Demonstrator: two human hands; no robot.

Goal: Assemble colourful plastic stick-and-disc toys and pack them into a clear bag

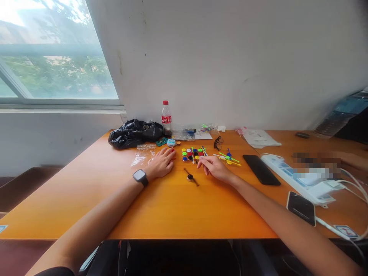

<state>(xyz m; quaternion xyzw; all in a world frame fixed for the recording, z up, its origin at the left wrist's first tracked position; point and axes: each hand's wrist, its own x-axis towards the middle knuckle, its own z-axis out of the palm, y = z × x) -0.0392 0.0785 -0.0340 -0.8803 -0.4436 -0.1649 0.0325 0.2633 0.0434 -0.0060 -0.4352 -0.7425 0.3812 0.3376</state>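
My left hand (161, 163) rests palm down on the table, fingers stretched out, beside a clear plastic bag (143, 155). My right hand (214, 167) is closed in a pinch at the near edge of a cluster of small coloured discs (184, 154); whatever lies between its fingertips is too small to make out. Just in front of both hands is a black disc (190, 177) on a thin dark stick. To the right of my right hand lie thin yellow, green and blue plastic sticks (230, 157), some with round discs on them.
On the wooden table (161, 214), a black plastic bag (135, 133) and a cola bottle (166, 119) stand at the back. A black phone (261, 169), a white power strip (296, 178) and another phone (301, 208) with cables lie right. Another person's hand (349, 160) is at far right.
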